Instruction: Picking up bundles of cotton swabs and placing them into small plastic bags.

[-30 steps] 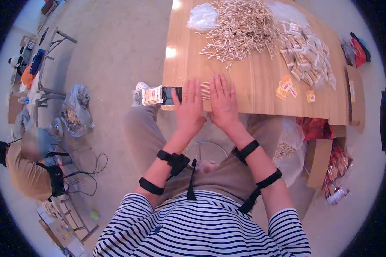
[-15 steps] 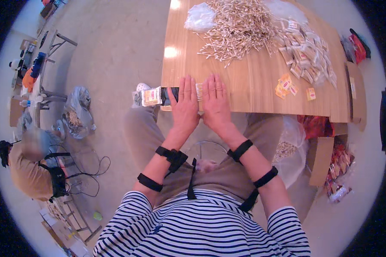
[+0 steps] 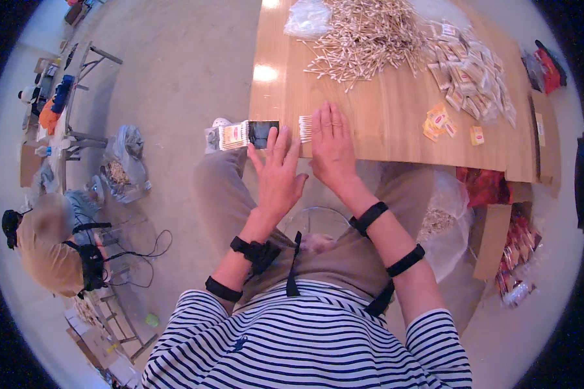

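The wooden table takes up the most room, its pale grained top running away from the person. Next in size is the person's navy-and-white striped shirt. Toward the table's far side spreads a big loose pile of cotton swabs, and to its right a heap of filled clear packets, a few showing small red marks too tiny to read. Beyond the table's right side stands brown cardboard with a pale label, its print illegible. The right hand lies flat near the front edge, fingers straight and held together; the left hand is open, fingers parted and slightly bent, over the front edge. A crumpled clear bag sits at the pile's left. At the table's left edge, seemingly out past it, is a filled swab packet with a cream-and-yellow label bearing a red oval, the lettering unreadable. A black panel adjoins it, just beyond the left fingertips. Between the hands, a short row of swabs lies side by side, its right end next to the right hand; whether they touch is unclear. Right of that hand, well apart, are several overlapping yellow-orange cards with red ovals and one single card, their wording too small to read. Smallest is a dark emblem on the shirt.
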`<state>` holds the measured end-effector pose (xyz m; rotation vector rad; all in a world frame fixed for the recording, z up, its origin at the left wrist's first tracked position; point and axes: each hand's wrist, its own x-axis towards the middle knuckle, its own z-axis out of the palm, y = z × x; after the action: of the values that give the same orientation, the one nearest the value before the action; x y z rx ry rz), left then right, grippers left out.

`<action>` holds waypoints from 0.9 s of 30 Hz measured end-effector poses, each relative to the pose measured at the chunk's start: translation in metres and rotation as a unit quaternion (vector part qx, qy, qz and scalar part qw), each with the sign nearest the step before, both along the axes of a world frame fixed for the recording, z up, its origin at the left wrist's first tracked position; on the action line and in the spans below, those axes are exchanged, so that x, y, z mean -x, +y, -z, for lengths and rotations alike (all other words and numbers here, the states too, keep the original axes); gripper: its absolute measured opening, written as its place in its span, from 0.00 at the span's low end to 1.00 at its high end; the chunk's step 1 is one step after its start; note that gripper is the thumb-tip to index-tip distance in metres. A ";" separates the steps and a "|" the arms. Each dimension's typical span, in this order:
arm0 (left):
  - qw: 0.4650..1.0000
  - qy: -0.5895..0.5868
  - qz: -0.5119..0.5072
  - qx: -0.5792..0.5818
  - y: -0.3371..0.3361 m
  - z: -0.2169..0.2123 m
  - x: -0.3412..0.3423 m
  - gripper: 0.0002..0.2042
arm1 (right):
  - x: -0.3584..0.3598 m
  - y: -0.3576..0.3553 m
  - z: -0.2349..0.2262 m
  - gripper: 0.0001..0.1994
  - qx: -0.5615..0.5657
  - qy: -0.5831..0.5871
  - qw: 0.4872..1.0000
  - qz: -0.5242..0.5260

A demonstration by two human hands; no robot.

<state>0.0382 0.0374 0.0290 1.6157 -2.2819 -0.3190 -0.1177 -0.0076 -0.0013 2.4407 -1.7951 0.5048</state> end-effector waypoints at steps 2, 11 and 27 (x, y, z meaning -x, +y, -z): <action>1.000 0.019 -0.010 -0.001 -0.001 0.001 0.002 0.42 | -0.001 0.001 -0.005 0.36 -0.028 -0.018 0.999 -0.004; 1.000 0.026 -0.012 -0.006 0.001 0.004 0.005 0.39 | -0.001 0.000 0.005 0.48 -0.015 -0.013 1.000 0.007; 0.999 0.043 -0.016 0.005 -0.011 0.005 0.008 0.37 | -0.001 0.000 -0.003 0.35 -0.026 -0.004 1.000 0.006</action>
<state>0.0303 0.0263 0.0235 1.5996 -2.1883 -0.3632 -0.1163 -0.0078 0.0014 2.4636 -1.8471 0.4723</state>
